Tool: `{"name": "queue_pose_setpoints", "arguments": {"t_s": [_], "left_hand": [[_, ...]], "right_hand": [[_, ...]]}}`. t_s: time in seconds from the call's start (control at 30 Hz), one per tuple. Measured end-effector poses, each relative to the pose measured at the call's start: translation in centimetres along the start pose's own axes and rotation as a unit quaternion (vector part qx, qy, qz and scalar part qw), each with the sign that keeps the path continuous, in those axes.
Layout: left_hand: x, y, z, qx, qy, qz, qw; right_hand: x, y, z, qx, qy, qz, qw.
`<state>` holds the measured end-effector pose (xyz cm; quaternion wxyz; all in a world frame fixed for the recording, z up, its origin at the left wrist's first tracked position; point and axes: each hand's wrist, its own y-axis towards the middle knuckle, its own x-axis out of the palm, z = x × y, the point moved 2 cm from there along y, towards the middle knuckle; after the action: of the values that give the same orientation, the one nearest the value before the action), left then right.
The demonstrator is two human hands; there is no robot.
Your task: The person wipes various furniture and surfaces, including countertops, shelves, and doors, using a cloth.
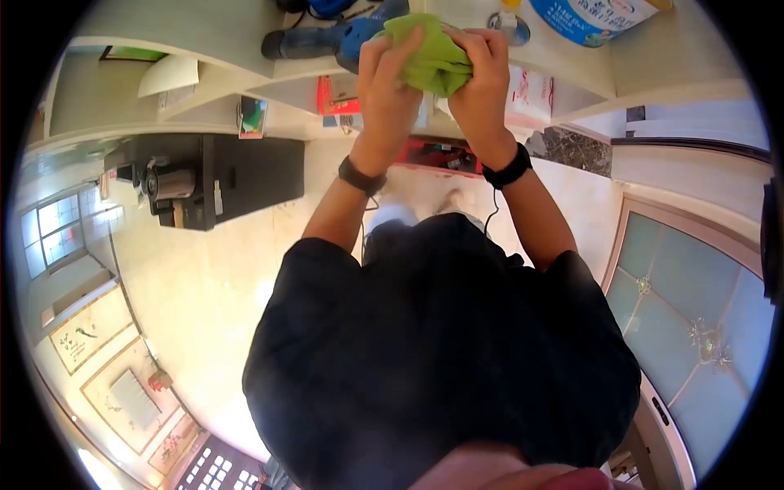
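**Two-Handed Grip on a Folded Cloth at an Open Shelf**

The green cloth (433,57) is bunched between your two hands, above the front part of the shelf (563,69); whether its underside touches the board cannot be told. Your left hand (388,77) has its fingers bent and closes on the cloth's left side. Your right hand (483,82) pinches the right side, its fingers curled inward over the fabric. Both forearms reach forward from a dark shirt (441,343), and each wrist carries a black band, the left wristband (362,175) and the right wristband (508,167), with a thin cord hanging from each.

On the same board, a blue tool (347,41) with a dark end lies just beside your left hand, its other end partly hidden by hand and cloth. Near your right hand stands a clear container (513,28) with a yellow top; farther right is a blue-and-white tub (588,20), cut off by the upper edge. Below the board, a red packet (336,94) lies to the left of your hands and a white bag (535,94) with red marks to the right. A black cabinet (261,175) stands well apart, on your left, and a glass-panelled door (686,286) on your right.
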<state>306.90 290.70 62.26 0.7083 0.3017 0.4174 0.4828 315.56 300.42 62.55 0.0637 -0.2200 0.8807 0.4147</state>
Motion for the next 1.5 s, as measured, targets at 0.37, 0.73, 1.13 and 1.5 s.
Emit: {"name": "queue_pose_setpoints", "arguments": {"t_s": [0.37, 0.73, 1.13, 1.5], "left_hand": [[0.8, -6.9, -2.6, 0.002, 0.081, -0.078, 0.994], [2.6, -13.9, -8.8, -0.091, -0.067, -0.216, 0.97], [0.3, -10.1, -10.2, -0.096, -0.208, -0.223, 0.948], [-9.3, -13.7, -21.2, -0.255, -0.139, -0.178, 0.94]], "right_hand": [[2.1, -7.2, 3.5, 0.108, 0.005, 0.002, 0.994], [5.7, -13.5, 8.5, 0.122, -0.056, 0.014, 0.991], [8.7, -13.0, 4.7, 0.149, -0.167, 0.098, 0.97], [22.5, -14.5, 2.1, 0.126, -0.134, -0.079, 0.98]]}}
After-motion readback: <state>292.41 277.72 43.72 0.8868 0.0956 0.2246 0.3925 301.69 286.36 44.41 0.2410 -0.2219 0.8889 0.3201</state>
